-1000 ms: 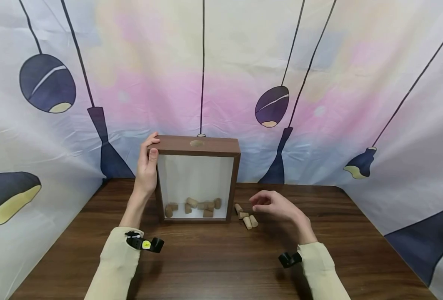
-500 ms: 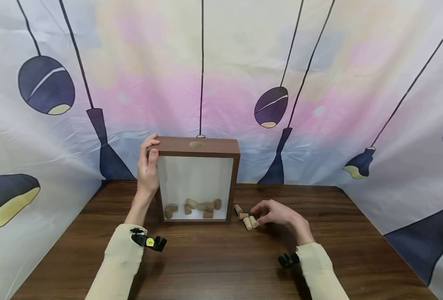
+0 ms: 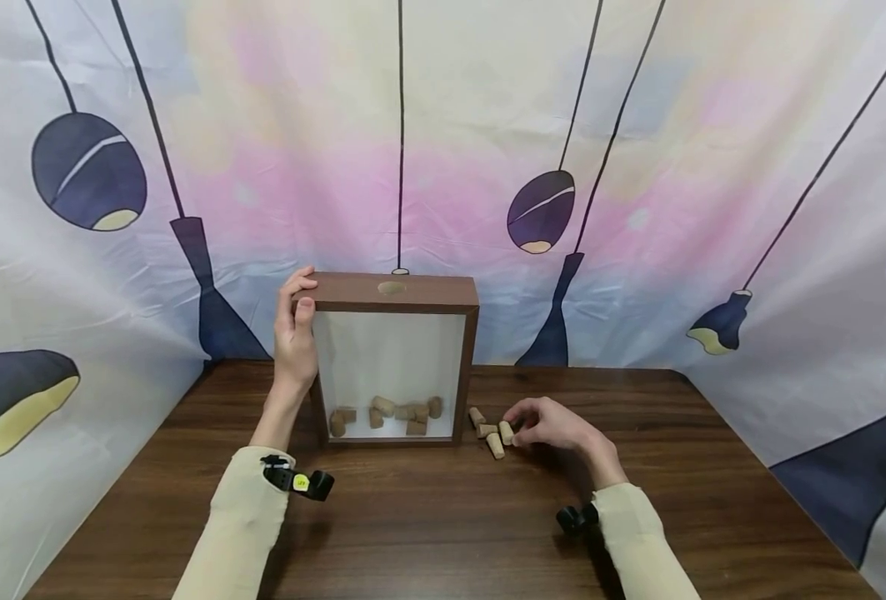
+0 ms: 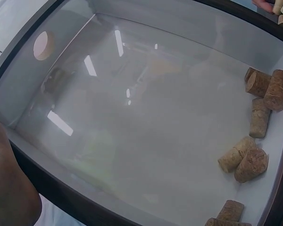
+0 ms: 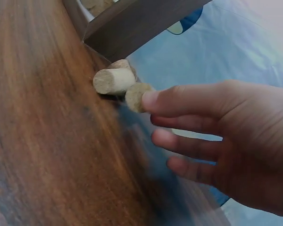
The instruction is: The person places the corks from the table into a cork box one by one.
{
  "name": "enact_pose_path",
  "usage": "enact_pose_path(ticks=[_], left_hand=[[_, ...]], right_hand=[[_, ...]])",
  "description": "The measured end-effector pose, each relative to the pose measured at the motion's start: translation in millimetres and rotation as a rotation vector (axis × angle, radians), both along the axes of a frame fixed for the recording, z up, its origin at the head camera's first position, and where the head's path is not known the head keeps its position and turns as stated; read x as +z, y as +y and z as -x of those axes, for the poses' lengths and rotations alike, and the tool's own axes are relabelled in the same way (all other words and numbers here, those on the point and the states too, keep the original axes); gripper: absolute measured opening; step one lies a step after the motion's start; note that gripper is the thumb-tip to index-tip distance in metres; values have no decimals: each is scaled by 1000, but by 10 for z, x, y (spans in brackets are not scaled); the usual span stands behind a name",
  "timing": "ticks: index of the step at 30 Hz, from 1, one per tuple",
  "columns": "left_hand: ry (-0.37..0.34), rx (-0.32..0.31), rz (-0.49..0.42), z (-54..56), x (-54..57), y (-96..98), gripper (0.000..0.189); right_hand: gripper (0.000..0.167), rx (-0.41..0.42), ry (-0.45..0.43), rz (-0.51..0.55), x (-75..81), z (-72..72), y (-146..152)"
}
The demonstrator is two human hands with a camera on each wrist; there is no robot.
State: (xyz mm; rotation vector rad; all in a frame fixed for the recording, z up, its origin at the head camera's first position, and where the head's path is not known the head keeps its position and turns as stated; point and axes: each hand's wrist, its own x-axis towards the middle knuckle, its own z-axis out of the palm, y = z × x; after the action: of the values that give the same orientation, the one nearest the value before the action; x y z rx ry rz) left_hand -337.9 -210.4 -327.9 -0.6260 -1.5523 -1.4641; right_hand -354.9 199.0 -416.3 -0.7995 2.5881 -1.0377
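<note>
My left hand grips the upper left corner of a brown wooden shadow box standing upright on the table. Its top has a round hole, and several corks lie inside along the bottom behind the clear front. In the left wrist view, corks rest along one inner wall. My right hand pinches a cork between thumb and fingers, right of the box. Close by, a loose cork lies on the table. The right wrist view shows the pinched cork beside another cork.
Two more corks, one a small cork near the box's lower right corner, lie on the dark wooden table. A patterned cloth hangs behind and at both sides.
My right hand has come down to the loose corks and taken hold of one, lifting it slightly away from its neighbour. My left hand stays on the box.
</note>
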Motion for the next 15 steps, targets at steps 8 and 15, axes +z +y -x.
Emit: enact_pose_path(ticks=[8,15], left_hand=[[-22,-10,-26,-5,-22,-7,47],[-11,-4,-5,6,-27,-13,43]], right_hand=[[33,-89,162,132,212,-91,-85],[33,-178,254,212,474,-170,-137]])
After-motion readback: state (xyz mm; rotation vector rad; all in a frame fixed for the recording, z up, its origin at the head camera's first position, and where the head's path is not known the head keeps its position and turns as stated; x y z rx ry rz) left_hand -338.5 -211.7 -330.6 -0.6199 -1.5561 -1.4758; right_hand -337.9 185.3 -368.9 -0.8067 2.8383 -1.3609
